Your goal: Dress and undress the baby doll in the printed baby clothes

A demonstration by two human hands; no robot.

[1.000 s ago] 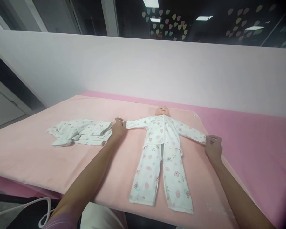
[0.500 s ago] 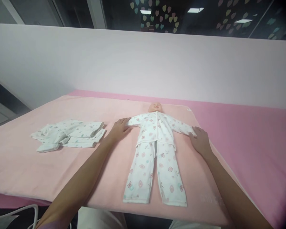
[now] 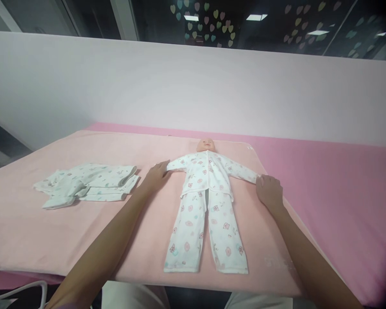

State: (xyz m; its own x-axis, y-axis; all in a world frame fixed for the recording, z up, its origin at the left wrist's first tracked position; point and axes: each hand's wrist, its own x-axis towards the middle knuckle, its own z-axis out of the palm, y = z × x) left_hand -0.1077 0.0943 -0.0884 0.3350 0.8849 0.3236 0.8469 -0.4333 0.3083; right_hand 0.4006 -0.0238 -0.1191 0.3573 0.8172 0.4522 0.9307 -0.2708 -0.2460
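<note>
ok so you've got the doll (image 3: 206,145) lying face up on the peach sheet (image 3: 148,253), head near the far edge and poking out of a white printed top (image 3: 207,171). Sleeves are spread wide, hem overlaps the matching pants (image 3: 186,231), whose legs lie flat and slightly apart, can't tell what's inside them. Your left hand (image 3: 156,177) is at one cuff, fingertips touching it, and your right hand (image 3: 270,191) is at the other, fingers bent over the end. Can't tell if either is really pinching cloth. Folded clothes (image 3: 90,182) sit off to your left on the same sheet, pink cover (image 3: 328,180) shows past its right edge
</note>
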